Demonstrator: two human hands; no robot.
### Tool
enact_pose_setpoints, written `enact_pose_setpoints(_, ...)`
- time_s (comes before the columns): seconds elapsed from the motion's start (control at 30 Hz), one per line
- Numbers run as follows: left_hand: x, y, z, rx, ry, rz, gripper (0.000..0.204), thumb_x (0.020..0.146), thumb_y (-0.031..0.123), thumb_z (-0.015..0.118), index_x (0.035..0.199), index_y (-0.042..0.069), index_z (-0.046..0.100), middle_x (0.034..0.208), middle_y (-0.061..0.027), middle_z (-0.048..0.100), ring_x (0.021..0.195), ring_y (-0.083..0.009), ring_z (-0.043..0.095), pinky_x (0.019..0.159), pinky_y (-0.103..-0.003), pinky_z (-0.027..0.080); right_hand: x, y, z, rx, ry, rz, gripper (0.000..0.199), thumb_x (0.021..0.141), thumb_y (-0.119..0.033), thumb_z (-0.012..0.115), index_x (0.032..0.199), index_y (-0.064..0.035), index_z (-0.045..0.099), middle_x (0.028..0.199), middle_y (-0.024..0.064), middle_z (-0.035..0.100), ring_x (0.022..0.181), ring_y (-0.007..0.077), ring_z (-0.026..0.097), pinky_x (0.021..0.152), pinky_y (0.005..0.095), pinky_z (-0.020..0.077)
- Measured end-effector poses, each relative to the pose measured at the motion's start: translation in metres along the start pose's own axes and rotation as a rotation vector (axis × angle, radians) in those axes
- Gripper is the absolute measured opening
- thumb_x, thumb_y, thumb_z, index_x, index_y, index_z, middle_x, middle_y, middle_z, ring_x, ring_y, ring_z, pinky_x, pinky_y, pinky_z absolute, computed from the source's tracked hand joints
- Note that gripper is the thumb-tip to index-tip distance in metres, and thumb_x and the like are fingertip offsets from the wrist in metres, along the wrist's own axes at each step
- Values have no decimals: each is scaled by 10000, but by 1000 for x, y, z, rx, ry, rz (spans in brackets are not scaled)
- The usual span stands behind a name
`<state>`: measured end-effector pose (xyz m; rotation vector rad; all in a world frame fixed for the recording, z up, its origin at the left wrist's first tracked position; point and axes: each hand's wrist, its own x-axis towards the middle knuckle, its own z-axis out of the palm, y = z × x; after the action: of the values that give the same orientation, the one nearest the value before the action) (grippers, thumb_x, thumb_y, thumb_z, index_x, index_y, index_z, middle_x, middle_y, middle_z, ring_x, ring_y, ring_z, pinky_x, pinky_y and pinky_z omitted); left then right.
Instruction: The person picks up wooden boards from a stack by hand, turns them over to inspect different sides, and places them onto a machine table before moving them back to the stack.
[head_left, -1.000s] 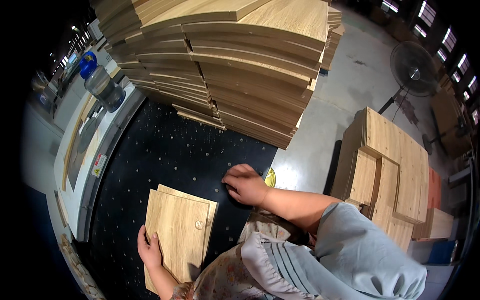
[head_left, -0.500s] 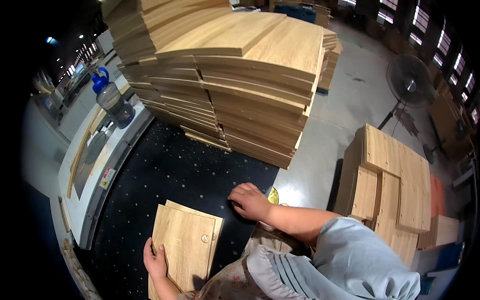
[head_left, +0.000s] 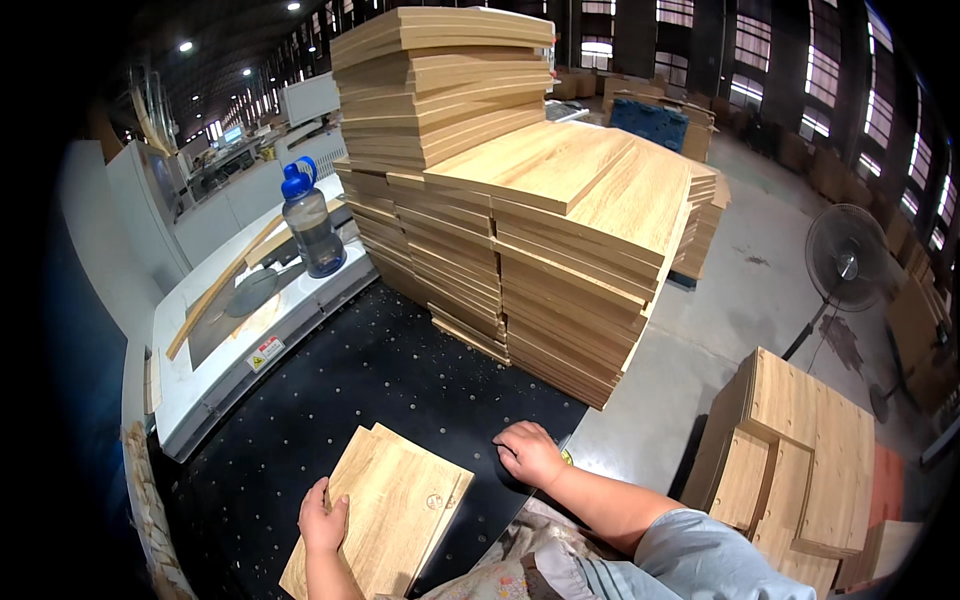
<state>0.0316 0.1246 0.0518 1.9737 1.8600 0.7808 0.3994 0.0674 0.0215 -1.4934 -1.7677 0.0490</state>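
Left hand [head_left: 323, 520] on panels [head_left: 395, 508], thumb apart, grip unclear, right hand [head_left: 530, 454] curled, contents hidden

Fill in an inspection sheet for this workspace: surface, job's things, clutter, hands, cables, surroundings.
Surface: black table, dotted with small pale spots.
Job's things: wood-grain upper board overlapping a similar lower board.
Clutter: blue-capped water bottle, upright, and wooden strip, both on the white machine ledge.
Hands: left hand at the upper board's left edge, grip unclear; right hand loosely curled near the table's right edge, nothing visible in it.
Cables: nothing clearly seen.
Surroundings: tall board stack beyond the hands; panel pile and pedestal fan to the right.
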Motion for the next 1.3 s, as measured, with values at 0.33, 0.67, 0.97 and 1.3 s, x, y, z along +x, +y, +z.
enact_pose_setpoints(0.33, 0, -1, -1, 31, 4, 14, 488, 695, 231, 698, 1129, 48, 572, 1090, -146, 596, 1046, -314, 544, 895, -382, 432, -1, -1, -1, -25, -56, -3, 154, 741, -143, 601, 881, -84, 628, 890, 82, 607, 937, 272, 549, 853, 389, 420)
enact_pose_setpoints(0.67, 0, 4, -1, 32, 22, 19, 469, 688, 229, 695, 1110, 58, 583, 1053, -151, 608, 1020, -322, 555, 878, -390, 442, 12, -1, -8, 160, -49, 81, 150, 761, -120, 603, 897, -58, 626, 879, 111, 616, 897, 298, 567, 805, 386, 450)
enact_pose_setpoints(0.97, -3, 2, -9, -13, 33, -6, 451, 688, 230, 699, 1088, 52, 594, 1044, -146, 614, 1007, -312, 563, 872, -384, 446, 173, -99, -179, -505, 410, -491, 384, 691, -75, 626, 1063, -36, 541, 1092, 155, 536, 1089, 334, 489, 939, 439, 379)
enact_pose_setpoints(1.3, -2, 2, -11, -66, 3, 19, 425, 692, 243, 692, 1058, 43, 608, 1021, -130, 617, 982, -302, 573, 838, -370, 458, 217, -60, -214, -929, 126, 17, 387, 799, -258, 584, 1071, 2, 492, 958, 165, 576, 783, 324, 620, 677, 376, 520)
